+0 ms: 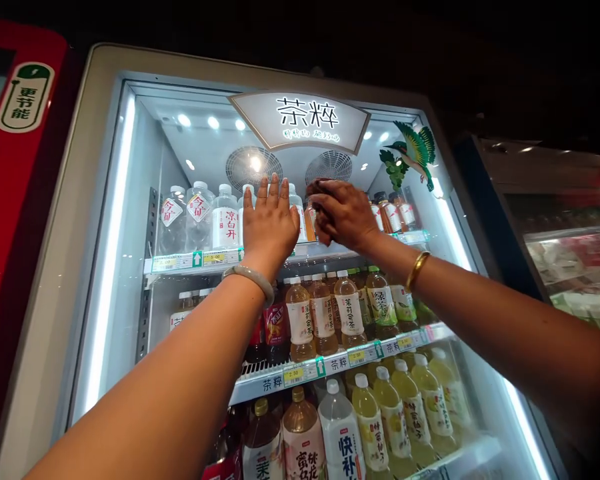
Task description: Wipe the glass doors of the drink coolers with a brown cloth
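both hands raised at the top shelf of a drinks cooler

head view: the left hand [270,223] is held flat and wide, fingers straight and close together, palm turned toward the cooler [105,200] at the height of the top shelf [200,259]. whether the palm presses the glass or a bottle behind it cannot be told. a pale bangle [250,277] is worn on that wrist. the right hand [343,213] is curled narrow, fingers bent over the top of an orange bottle [310,223] standing on the top shelf, just beside the left hand; the grip itself is partly hidden. a gold bangle [417,270] is worn on the right wrist.

the top shelf is filled at the left with clear water bottles [200,217] and at the right with red-labelled bottles [393,213]. on the middle shelf [340,363], amber tea bottles [325,317] are stood upright in rows, with green-labelled ones [383,303] to their right. on the lowest shelf, yellow-green drinks [410,407] are lined up beside a white-labelled bottle [343,433]. a lit sign [300,120] is fixed above.
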Tool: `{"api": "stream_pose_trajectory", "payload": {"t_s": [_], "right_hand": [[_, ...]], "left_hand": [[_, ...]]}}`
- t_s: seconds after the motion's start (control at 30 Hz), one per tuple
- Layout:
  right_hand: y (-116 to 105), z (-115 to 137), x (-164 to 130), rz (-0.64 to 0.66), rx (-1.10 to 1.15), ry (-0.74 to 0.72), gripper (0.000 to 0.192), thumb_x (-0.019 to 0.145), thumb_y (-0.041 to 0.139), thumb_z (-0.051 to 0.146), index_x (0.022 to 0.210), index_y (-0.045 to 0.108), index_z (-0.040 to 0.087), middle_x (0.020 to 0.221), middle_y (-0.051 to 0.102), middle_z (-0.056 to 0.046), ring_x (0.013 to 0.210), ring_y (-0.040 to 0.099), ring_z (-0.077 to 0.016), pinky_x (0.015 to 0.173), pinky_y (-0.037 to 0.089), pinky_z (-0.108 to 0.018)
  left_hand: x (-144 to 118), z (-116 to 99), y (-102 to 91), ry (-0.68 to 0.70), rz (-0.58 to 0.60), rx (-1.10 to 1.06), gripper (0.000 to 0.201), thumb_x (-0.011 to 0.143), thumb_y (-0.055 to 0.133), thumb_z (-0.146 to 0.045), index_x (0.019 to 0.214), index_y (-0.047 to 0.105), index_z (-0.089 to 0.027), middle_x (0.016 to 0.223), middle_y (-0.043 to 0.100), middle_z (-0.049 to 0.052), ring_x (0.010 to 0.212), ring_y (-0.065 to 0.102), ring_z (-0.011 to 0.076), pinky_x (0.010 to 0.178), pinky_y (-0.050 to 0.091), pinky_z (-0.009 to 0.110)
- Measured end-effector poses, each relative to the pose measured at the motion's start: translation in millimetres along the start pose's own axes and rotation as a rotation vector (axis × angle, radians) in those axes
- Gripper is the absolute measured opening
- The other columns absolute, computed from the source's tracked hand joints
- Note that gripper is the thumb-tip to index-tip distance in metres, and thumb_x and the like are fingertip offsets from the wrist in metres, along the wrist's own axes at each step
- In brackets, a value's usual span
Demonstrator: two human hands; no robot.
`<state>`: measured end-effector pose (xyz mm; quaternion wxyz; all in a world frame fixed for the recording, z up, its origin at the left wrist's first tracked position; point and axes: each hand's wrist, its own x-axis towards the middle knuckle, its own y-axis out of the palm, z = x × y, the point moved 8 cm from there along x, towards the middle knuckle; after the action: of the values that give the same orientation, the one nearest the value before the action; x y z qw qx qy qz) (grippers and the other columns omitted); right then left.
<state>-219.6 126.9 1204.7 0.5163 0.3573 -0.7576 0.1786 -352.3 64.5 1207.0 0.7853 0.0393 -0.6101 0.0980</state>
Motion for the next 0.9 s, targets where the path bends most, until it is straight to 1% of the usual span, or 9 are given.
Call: {"api": "stream_pose_trajectory", "payload": {"t_s": [0.07, 0.13, 0.23, 0.33, 0.43, 0.53, 0.63, 0.77, 0.9], "right_hand": [[-4, -27, 4, -0.032, -0.012, 0.084, 0.044, 0.088, 0.060, 0.027, 0.131, 0.066, 0.029, 0.149, 0.060, -0.007, 0.136, 0.052, -0.0301, 0.111, 0.044, -0.051], [-4, -41, 15, -0.093, -0.021, 0.209, 0.043, 0.086, 0.062, 0.028, 0.129, 0.068, 0.029, 0.147, 0.061, -0.009, 0.133, 0.053, -0.0332, 0.108, 0.044, -0.054], [3, -19, 27, -0.111, 0.003, 0.214, 0.044, 0.085, 0.065, 0.033, 0.129, 0.068, 0.026, 0.147, 0.060, -0.010, 0.135, 0.049, -0.0357, 0.109, 0.041, -0.056], [5, 17, 13, -0.031, 0.037, 0.007, 0.044, 0.091, 0.062, 0.036, 0.134, 0.065, 0.027, 0.153, 0.057, -0.008, 0.140, 0.046, -0.0329, 0.112, 0.037, -0.053], [1, 17, -15, 0.044, 0.046, -0.152, 0.042, 0.096, 0.057, 0.036, 0.137, 0.062, 0.030, 0.154, 0.056, -0.006, 0.140, 0.046, -0.0299, 0.111, 0.036, -0.050], [-3, -12, -17, 0.043, 0.026, -0.110, 0.040, 0.095, 0.056, 0.035, 0.134, 0.064, 0.031, 0.148, 0.059, -0.005, 0.136, 0.048, -0.0330, 0.106, 0.039, -0.052], [0, -24, 8, -0.005, 0.001, 0.041, 0.038, 0.093, 0.057, 0.034, 0.130, 0.066, 0.030, 0.143, 0.060, -0.006, 0.133, 0.049, -0.0365, 0.101, 0.041, -0.056], [4, 0, 24, -0.040, -0.034, 0.149, 0.033, 0.090, 0.061, 0.033, 0.123, 0.068, 0.030, 0.139, 0.062, -0.006, 0.129, 0.051, -0.0370, 0.097, 0.044, -0.056], [2, 20, -1, 0.043, 0.005, -0.042, 0.031, 0.100, 0.051, 0.035, 0.127, 0.065, 0.031, 0.143, 0.061, -0.006, 0.130, 0.050, -0.0353, 0.099, 0.042, -0.054]], "left_hand": [[1, -1, 1.0, -0.013, 0.017, 0.009, 0.067, 0.103, 0.026, -0.038, 0.165, 0.031, -0.013, 0.174, 0.025, 0.012, 0.164, 0.017, 0.0274, 0.134, 0.004, 0.054], [2, -2, 1.4, -0.025, 0.029, 0.024, 0.067, 0.103, 0.025, -0.037, 0.165, 0.031, -0.012, 0.174, 0.025, 0.012, 0.164, 0.017, 0.0279, 0.134, 0.005, 0.054], [3, -3, 1.1, -0.031, 0.038, 0.054, 0.066, 0.103, 0.025, -0.036, 0.164, 0.032, -0.012, 0.173, 0.026, 0.012, 0.163, 0.019, 0.0282, 0.134, 0.007, 0.055], [3, -3, 0.9, -0.029, 0.039, 0.083, 0.066, 0.103, 0.024, -0.035, 0.164, 0.032, -0.013, 0.173, 0.027, 0.011, 0.163, 0.021, 0.0279, 0.134, 0.009, 0.054], [3, -2, 1.0, -0.033, 0.032, 0.083, 0.066, 0.102, 0.025, -0.036, 0.165, 0.032, -0.016, 0.173, 0.027, 0.009, 0.163, 0.020, 0.0267, 0.134, 0.009, 0.053], [4, -1, 1.9, -0.040, 0.034, 0.066, 0.066, 0.102, 0.027, -0.037, 0.165, 0.031, -0.021, 0.174, 0.026, 0.006, 0.163, 0.019, 0.0247, 0.134, 0.008, 0.051], [4, 0, 2.9, -0.053, 0.045, 0.050, 0.066, 0.101, 0.029, -0.038, 0.166, 0.029, -0.026, 0.174, 0.025, 0.002, 0.164, 0.018, 0.0227, 0.135, 0.008, 0.050], [5, 1, 3.2, -0.071, 0.049, 0.034, 0.066, 0.101, 0.028, -0.038, 0.166, 0.029, -0.026, 0.175, 0.023, 0.000, 0.164, 0.015, 0.0225, 0.135, 0.005, 0.049], [4, 0, 3.6, -0.059, 0.045, 0.047, 0.066, 0.102, 0.025, -0.039, 0.165, 0.030, -0.022, 0.175, 0.024, 0.003, 0.164, 0.017, 0.0237, 0.135, 0.007, 0.050]]}}
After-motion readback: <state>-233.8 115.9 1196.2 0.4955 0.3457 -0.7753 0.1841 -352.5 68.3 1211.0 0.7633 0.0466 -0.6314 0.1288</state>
